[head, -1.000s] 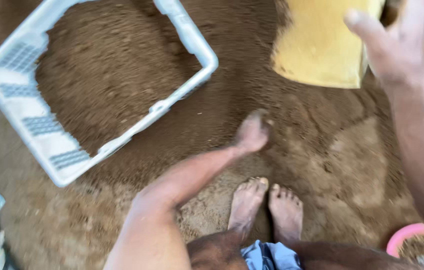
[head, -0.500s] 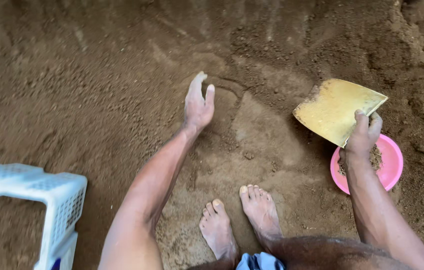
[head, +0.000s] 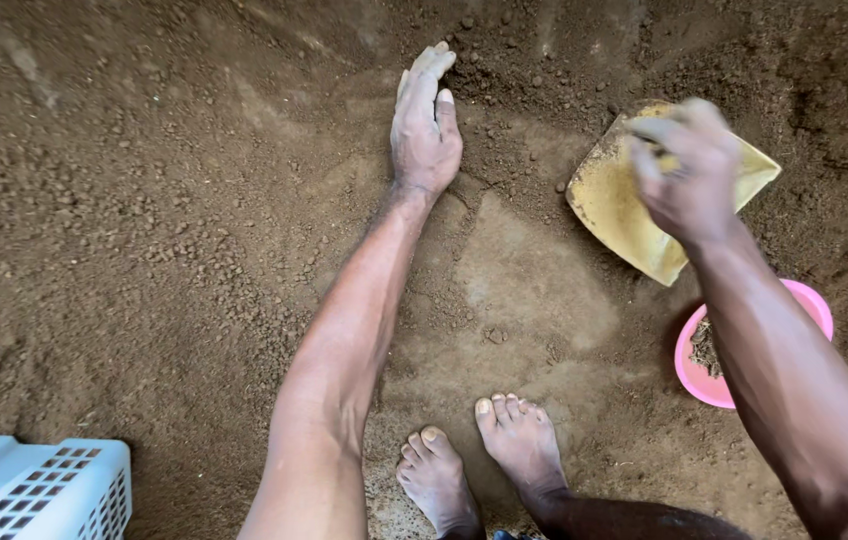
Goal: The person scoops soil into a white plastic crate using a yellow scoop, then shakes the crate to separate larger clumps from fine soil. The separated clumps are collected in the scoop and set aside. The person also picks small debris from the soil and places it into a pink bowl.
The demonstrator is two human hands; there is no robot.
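- The whole floor was loose brown soil (head: pixel 144 200), crumbly with small clods and smoothed into a paler, packed patch just below the yellow scoop (head: pixel 624 215).
- The yellow scoop, a flat plastic piece dusted with soil, lay on the ground tilted toward the soil.
- The right hand (head: pixel 689 170) was over the scoop's upper edge, fingers curled on it; motion blur kept me from telling how firmly it gripped.
- The left hand (head: pixel 426 125) lay flat and unclenched on the soil, well left of the scoop, holding nothing.
- A pink bowl (head: pixel 809 305) sat just below the scoop, partly hidden by the right forearm.
- Two bare feet (head: pixel 489 460) stood on the soil below and left of the scoop.
- A white slotted crate (head: pixel 34 490) showed far to the lower left of the scoop.
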